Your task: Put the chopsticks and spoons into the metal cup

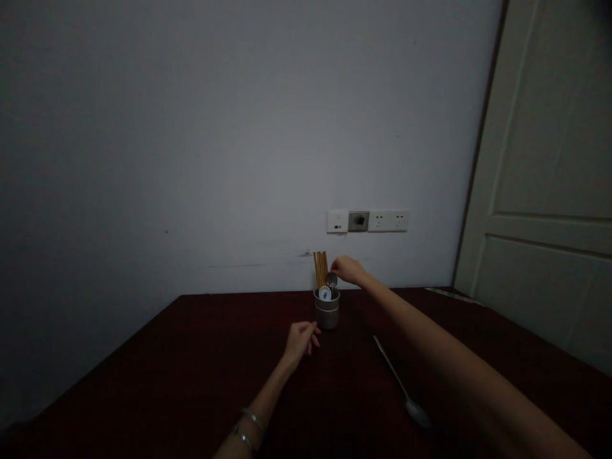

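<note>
While I watch through the head camera, I have the right hand (pixel 348 270) above the metal cup (pixel 327 319), its thumb and fingers apparently pinching the rim of a small metal spoon (pixel 331 280). That spoon stands bowl up at the cup's right side, its handle reaching down into the mouth. Beside it, also in the cup, lean a bundle of chopsticks (pixel 320 270) at the far left and a white, blue-marked piece (pixel 325 294) nearer me, probably a ceramic spoon.

My left hand (pixel 300 340) is loosely curled with nothing visible in it, near left of the cup's base; whether its thumb touches the metal I cannot tell. A long-handled spoon (pixel 412 407) lies on the dark red table (pixel 229 357) to the near right, under neither hand.

To handle the small spoon well, I would keep the pinch light and its handle close to upright, so it slides along the cup wall without catching the chopsticks or knocking the white piece. I would also steady the cup with the left hand low on its side, since a sideways pull at the rim could tip it.
</note>
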Motion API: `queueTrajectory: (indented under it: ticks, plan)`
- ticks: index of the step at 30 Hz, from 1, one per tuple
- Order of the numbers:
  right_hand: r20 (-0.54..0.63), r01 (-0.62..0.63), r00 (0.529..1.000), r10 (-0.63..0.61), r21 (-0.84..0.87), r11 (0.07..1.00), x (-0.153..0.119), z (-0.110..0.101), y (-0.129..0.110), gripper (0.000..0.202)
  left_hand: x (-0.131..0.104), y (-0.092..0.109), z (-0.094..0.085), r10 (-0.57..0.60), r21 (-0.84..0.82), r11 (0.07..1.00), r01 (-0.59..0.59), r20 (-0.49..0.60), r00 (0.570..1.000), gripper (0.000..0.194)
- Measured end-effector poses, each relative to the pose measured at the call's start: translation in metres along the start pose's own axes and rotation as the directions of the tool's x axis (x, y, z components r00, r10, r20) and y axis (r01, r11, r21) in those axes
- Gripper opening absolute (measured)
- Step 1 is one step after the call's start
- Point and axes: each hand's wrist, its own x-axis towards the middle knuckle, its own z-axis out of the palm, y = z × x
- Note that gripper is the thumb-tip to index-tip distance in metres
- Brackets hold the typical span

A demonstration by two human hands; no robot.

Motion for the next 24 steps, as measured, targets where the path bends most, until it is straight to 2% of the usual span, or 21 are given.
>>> queueTrajectory:
  ticks: [17, 21, 24]
  plan:
    - [0.006, 0.008, 1.000, -0.008, 0.045, 0.999, -0.003, 0.001, 0.012, 0.024, -0.002, 0.002, 0.000, 0.006, 0.005, 1.000, -0.006, -0.004, 1.000, 0.044]
    - [0.003, -0.022, 1.000, 0.022, 0.054, 0.998, -0.009, -0.004, 0.026, 0.024, -0.001, 0.001, -0.001, -0.002, 0.010, 1.000, 0.002, 0.004, 1.000, 0.044]
    - [0.022, -0.054, 0.998, 0.053, 0.102, 0.993, -0.028, 0.004, 0.045, 0.024, -0.002, 0.003, 0.000, -0.006, 0.023, 1.000, 0.006, -0.002, 1.000, 0.044]
